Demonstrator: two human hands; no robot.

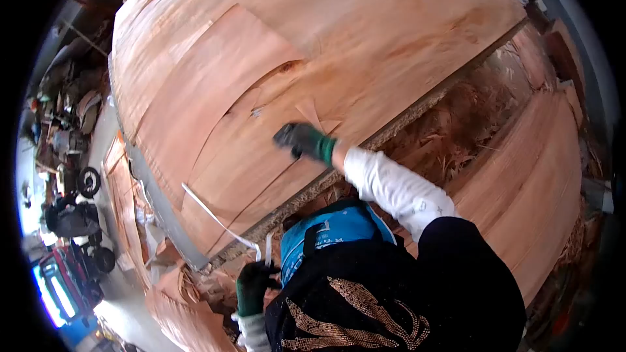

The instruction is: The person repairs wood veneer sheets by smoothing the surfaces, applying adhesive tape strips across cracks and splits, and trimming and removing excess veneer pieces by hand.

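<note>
A wide stack of thin wood veneer sheets [365, 45] lies in front of me, its top sheet split and overlapped in places. My right hand [304, 142], in a dark glove with a green cuff, is over the veneer near a crack and a small pointed flap [309, 113]. Its fingers are curled; anything in them is hidden. Low down beside the stack's near edge, my left hand [255, 285], gloved too, is closed around a narrow white strip [222, 221]. That strip runs out across the corner of the veneer, with a short length standing up by the fingers.
A blue apron or bag [332, 231] covers my waist. Torn veneer scraps [450, 124] fill the gap between the stack and another veneer pile [528, 182] on the right. On the left, a motorbike [75, 218] and a red vehicle [65, 287] stand on the floor.
</note>
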